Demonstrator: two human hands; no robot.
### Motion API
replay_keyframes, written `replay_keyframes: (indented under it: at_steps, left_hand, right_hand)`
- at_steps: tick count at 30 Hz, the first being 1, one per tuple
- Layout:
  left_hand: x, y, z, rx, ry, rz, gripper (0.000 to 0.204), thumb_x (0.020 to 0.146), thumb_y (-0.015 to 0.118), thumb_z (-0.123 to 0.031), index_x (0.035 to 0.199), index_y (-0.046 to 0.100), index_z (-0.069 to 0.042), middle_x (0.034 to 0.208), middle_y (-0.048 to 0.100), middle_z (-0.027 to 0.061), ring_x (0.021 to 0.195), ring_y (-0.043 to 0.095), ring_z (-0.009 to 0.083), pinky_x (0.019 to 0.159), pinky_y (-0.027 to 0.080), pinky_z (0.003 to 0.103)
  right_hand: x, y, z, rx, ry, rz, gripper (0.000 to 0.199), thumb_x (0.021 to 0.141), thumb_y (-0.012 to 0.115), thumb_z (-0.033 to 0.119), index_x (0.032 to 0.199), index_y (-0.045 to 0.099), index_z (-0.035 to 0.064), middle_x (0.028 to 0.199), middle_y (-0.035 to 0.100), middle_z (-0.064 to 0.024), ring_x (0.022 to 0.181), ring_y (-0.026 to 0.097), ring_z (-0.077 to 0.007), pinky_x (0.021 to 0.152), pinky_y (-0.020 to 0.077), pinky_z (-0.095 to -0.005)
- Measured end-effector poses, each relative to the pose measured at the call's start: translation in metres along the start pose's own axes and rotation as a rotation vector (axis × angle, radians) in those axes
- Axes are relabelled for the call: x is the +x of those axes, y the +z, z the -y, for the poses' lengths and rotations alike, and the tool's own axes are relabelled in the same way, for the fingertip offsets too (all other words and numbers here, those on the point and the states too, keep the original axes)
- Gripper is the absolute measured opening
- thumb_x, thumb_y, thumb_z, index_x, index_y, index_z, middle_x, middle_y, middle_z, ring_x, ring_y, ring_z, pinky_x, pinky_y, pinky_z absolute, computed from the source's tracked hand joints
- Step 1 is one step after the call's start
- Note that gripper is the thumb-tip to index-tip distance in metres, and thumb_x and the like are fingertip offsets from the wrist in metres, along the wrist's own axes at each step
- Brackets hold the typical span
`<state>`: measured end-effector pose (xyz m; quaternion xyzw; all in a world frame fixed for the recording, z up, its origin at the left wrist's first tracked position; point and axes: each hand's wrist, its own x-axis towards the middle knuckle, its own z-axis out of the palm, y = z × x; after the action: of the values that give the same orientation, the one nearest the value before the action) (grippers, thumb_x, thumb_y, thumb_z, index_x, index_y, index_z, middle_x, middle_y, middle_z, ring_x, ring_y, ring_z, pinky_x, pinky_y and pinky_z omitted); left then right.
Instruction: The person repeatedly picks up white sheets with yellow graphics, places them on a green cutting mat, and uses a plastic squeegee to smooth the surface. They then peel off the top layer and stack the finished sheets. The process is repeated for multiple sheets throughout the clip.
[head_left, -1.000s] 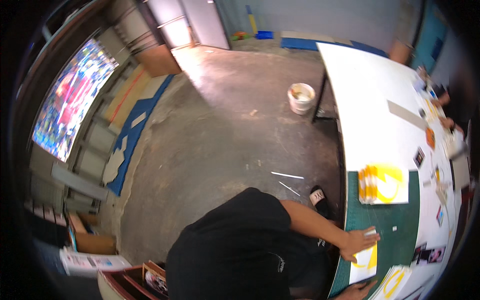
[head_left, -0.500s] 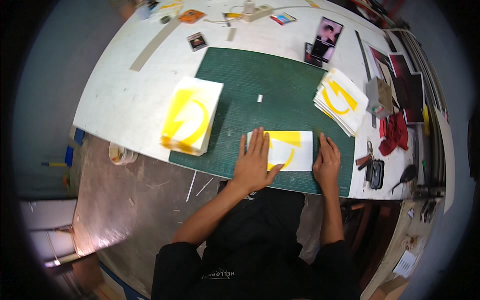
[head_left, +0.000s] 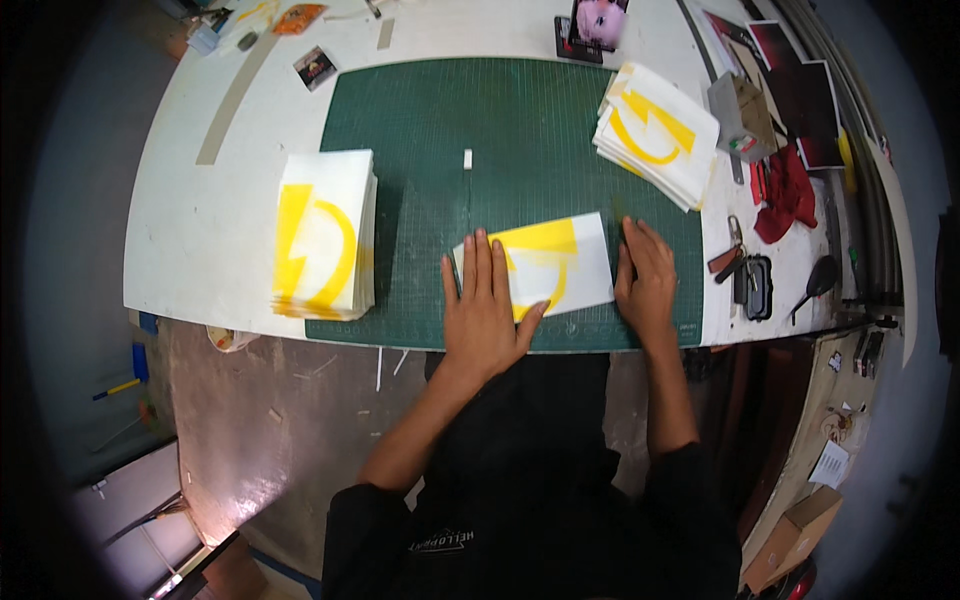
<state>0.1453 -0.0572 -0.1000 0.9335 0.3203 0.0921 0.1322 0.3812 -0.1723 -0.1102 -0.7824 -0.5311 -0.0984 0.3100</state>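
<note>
Pressing flat, I spread my left hand [head_left: 485, 312] on the folded yellow-printed sheet [head_left: 548, 262], my right hand's [head_left: 645, 280] fingers flat at its right edge.

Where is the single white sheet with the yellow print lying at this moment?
In the head view, the single sheet lies on the green cutting mat near its front edge, under the left hand and beside the right hand.

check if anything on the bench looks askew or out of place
Slightly. The folded white sheet with yellow print under both hands lies tilted against the green cutting mat's grid. The right-hand stack also sits skewed, overhanging the mat's edge.
</note>
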Motion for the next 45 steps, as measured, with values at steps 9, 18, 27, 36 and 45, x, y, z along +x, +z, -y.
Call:
replay_keyframes:
  at_steps: [9, 18, 27, 36, 45]
  left_hand:
    - [0.005, 0.0, 0.007, -0.01, -0.006, 0.023, 0.101, 0.103, 0.047, -0.067, 0.159, 0.03, 0.015, 0.169, 0.024, 0.0367, 0.162, 0.018, 0.0469, 0.127, 0.005, 0.068]
    - [0.009, -0.009, 0.004, -0.013, -0.007, 0.072, 0.107, 0.094, 0.06, -0.06, 0.159, 0.026, 0.017, 0.17, 0.02, 0.0373, 0.163, 0.015, 0.0469, 0.127, 0.006, 0.068]
    - [0.006, -0.009, 0.005, -0.022, -0.005, 0.034, 0.106, 0.096, 0.06, -0.061, 0.159, 0.027, 0.018, 0.17, 0.021, 0.0377, 0.162, 0.016, 0.0468, 0.128, 0.007, 0.067]
    - [0.006, 0.001, 0.008, 0.048, 0.013, 0.047, 0.096, 0.103, 0.052, -0.057, 0.16, 0.026, 0.016, 0.17, 0.02, 0.0363, 0.162, 0.015, 0.0477, 0.128, 0.005, 0.067]
    - [-0.003, -0.024, -0.025, 0.067, -0.023, -0.084, 0.064, 0.101, 0.063, -0.053, 0.139, 0.067, -0.002, 0.148, 0.056, 0.0263, 0.131, 0.055, 0.0395, 0.122, 0.023, 0.066]
  right_hand:
    - [0.008, -0.004, 0.007, 0.164, 0.165, -0.084, 0.047, 0.093, 0.067, -0.005, 0.14, 0.068, 0.0013, 0.116, 0.077, -0.0179, 0.109, 0.069, -0.0348, 0.1, 0.0509, -0.0449]
    - [0.013, 0.04, 0.101, 0.228, 0.036, -0.089, 0.038, 0.086, 0.073, 0.002, 0.124, 0.076, 0.0008, 0.093, 0.073, -0.0086, 0.092, 0.063, -0.0263, 0.09, 0.0421, -0.0429]
    - [0.013, 0.029, 0.052, -0.166, 0.147, -0.161, 0.027, 0.084, 0.078, 0.008, 0.111, 0.077, 0.0049, 0.087, 0.068, -0.0048, 0.089, 0.061, -0.0253, 0.089, 0.0389, -0.0429]
    - [-0.054, -0.023, 0.046, -0.129, 0.185, -0.113, 0.032, 0.088, 0.077, 0.005, 0.119, 0.074, 0.0032, 0.086, 0.067, -0.0049, 0.087, 0.061, -0.0237, 0.09, 0.0386, -0.0431]
    - [-0.033, -0.045, 0.043, 0.01, 0.135, -0.191, 0.035, 0.086, 0.078, -0.003, 0.12, 0.075, 0.0013, 0.096, 0.074, -0.0073, 0.088, 0.064, -0.0234, 0.089, 0.0404, -0.0418]
